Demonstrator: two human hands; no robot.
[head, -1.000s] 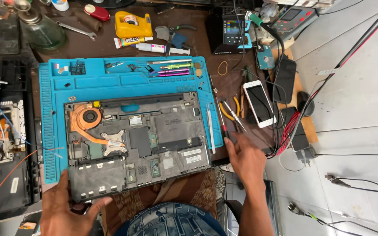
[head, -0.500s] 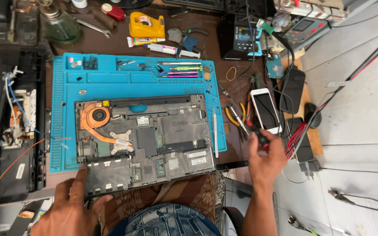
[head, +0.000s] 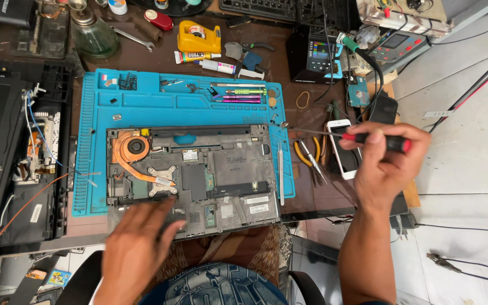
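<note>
Red-and-black-handled screwdriver (head: 368, 138) clamped in right hand (head: 388, 164) fingers, at 3 o'clock of opened grey laptop chassis (head: 193, 178) on blue silicone mat (head: 159, 101). Left hand (head: 139, 237) flat on chassis at 7 o'clock, fingers spread, holding nothing.

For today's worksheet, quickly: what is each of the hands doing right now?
Left hand: open, fingers spread flat on the opened laptop, holding nothing.
Right hand: closed around a red-and-black screwdriver.
</note>
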